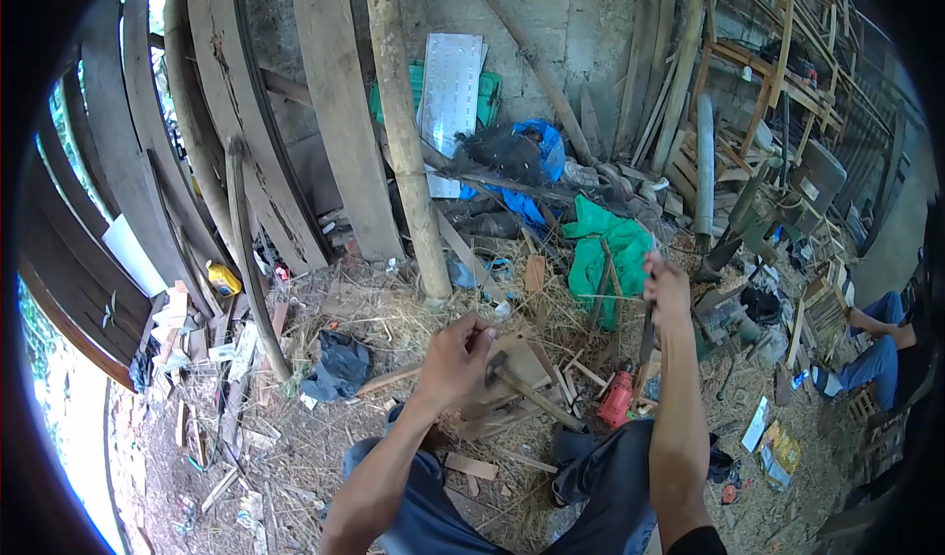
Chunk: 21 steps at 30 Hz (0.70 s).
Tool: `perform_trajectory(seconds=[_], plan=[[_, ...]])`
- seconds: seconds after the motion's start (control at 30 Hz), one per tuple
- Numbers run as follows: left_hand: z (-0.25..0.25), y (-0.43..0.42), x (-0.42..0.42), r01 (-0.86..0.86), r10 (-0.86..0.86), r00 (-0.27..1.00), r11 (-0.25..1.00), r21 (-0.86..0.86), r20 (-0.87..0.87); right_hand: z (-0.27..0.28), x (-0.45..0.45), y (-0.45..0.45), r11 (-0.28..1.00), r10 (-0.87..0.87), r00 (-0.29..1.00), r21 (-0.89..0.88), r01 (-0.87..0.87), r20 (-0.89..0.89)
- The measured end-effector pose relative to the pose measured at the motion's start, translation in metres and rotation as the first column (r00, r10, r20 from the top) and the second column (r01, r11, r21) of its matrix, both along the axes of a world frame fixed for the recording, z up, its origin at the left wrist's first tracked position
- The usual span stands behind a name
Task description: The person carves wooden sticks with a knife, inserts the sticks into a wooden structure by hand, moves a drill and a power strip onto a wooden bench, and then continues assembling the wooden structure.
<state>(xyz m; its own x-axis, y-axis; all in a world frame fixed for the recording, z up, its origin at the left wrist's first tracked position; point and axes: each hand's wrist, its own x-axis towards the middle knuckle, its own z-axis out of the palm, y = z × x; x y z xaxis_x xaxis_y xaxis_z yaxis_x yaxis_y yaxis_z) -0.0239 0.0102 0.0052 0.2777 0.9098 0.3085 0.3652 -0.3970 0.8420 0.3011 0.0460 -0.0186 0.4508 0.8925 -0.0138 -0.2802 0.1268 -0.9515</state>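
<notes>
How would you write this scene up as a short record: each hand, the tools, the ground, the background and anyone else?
Left hand: fingers curled, near the head of the hammer; whether it holds anything is unclear
Right hand: raised, blurred, by the right edge of the green sheet in view; grip unclear
Tools: hammer, with a red tool to its right
Ground: straw, wood scraps, a black bag
Background: upright planks, a block wall
Anyone else: person in blue trousers, right edge
</notes>
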Motion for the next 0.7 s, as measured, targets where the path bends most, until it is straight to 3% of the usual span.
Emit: perform_trajectory(seconds=[0.07,0.13,0.27,0.4,0.5,0.7], plan=[[0.001,0.003,0.007,-0.05,0.05,0.998,0.999,-0.013,0.033,0.029,-0.016,-0.015,0.99,0.14,0.989,-0.028,-0.139,0.056],[0.001,0.009,0.014,-0.076,0.075,0.997,0.992,0.097,0.017,0.053,-0.063,-0.027,0.95,0.311,0.949,-0.018,-0.31,0.053],[-0.002,0.006,0.019,-0.064,0.056,0.995,0.991,0.113,0.079,0.053,-0.105,-0.035,0.873,0.488,0.872,-0.025,-0.488,0.036],[-0.002,0.005,0.021,-0.024,0.019,0.998,0.994,0.106,0.052,0.048,-0.101,-0.03,0.85,0.527,0.85,0.017,-0.527,-0.001],[0.004,0.0,0.022,0.003,-0.005,1.0,0.995,0.103,0.014,0.052,-0.096,-0.031,0.864,0.495,0.867,-0.07,-0.498,-0.055],[0.006,-0.008,0.024,-0.004,0.007,0.999,0.996,0.091,-0.035,0.031,-0.075,-0.011,0.894,0.442,0.891,-0.132,-0.428,0.105]])
